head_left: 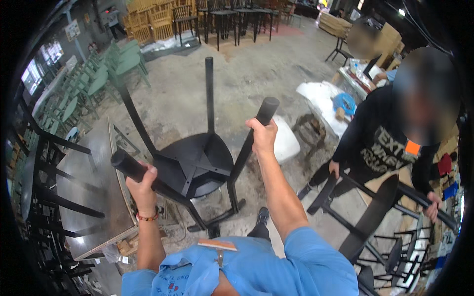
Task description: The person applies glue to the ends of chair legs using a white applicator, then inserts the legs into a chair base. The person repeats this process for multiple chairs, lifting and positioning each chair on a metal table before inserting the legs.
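Observation:
A black chair is held upside down before me, the cross braces under its round seat facing up. Around one near leg, my left hand is wrapped just below the leg's end; a beaded bracelet circles that wrist. The other near leg is gripped by my right hand, again close to its tip. Two further legs point up and away from me. Beneath the seat, the curved backrest hangs low near my shoes; whether it touches the floor I cannot tell.
To the right, a person in a black sweatshirt holds another black chair. A metal-topped table stands at left beside stacked black chairs. Green chairs line the far left; wooden chairs are piled at the back. White wrapping lies right.

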### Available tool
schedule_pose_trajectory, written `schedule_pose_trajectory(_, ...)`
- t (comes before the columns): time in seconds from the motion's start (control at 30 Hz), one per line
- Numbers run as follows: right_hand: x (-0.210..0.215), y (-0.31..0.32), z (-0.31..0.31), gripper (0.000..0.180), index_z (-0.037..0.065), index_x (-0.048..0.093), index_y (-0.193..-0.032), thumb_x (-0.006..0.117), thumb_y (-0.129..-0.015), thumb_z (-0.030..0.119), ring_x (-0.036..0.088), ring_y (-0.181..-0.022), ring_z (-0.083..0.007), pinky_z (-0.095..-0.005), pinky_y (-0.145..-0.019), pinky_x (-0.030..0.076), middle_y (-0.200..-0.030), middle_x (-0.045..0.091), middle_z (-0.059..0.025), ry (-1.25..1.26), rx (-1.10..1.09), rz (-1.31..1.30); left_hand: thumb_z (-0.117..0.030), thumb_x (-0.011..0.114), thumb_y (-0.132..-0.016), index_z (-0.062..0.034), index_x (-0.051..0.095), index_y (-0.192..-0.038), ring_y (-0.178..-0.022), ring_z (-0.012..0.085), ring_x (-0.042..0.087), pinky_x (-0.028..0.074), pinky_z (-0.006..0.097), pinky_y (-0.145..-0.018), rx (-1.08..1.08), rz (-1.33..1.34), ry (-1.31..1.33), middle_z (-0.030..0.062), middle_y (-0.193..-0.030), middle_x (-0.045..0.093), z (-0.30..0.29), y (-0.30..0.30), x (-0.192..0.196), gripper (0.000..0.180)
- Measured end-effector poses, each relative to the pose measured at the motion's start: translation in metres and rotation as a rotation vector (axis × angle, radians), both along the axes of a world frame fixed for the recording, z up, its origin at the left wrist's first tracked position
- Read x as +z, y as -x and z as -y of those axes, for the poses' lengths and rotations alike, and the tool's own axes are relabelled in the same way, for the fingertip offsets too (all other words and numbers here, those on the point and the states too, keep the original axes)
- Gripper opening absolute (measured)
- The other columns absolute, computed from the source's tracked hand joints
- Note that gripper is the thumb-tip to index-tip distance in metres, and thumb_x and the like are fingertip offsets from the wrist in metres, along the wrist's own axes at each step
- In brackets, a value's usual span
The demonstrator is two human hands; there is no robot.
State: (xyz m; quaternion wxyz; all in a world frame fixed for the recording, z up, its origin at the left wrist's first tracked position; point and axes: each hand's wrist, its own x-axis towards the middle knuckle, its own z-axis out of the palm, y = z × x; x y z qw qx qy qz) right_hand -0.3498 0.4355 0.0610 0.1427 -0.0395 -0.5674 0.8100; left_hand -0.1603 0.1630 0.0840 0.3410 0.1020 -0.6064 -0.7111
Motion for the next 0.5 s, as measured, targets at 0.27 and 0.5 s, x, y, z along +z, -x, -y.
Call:
schedule_pose_trajectory(0.27, 0.055, 0.100, -0.168, 0.020, 0.002, 0.062, -0.081, 0.074, -0.064, 0.001, 0.056, -0.064, -0.0134, -0.0292, -0.060, 0.044, -0.074, 0.062, -0.0013, -0.086, -0.074, -0.140, -0.008, 0.071, -0.074, -0.0023, 0.062, -0.088, -0.072, 0.0117, 0.058, 0.045, 0.026, -0.068, -0.074, -0.017, 0.000, 0.0026, -0.080, 0.062, -0.154, 0.106, 0.018, 0.018)
schedule_pose_trajectory(0.5, 0.008, 0.208, -0.297, 0.017, 0.003, 0.062, -0.079, 0.071, -0.065, 0.001, 0.054, -0.066, -0.0122, -0.0272, -0.062, 0.042, -0.074, 0.060, 0.0000, -0.190, -0.250, -0.189, -0.007, 0.073, -0.076, -0.0055, 0.062, -0.077, -0.070, 0.0081, 0.057, 0.046, 0.025, -0.067, -0.323, 0.075, -0.025, -0.0019, -0.076, 0.061, -0.280, 0.237, -0.044, 0.012)
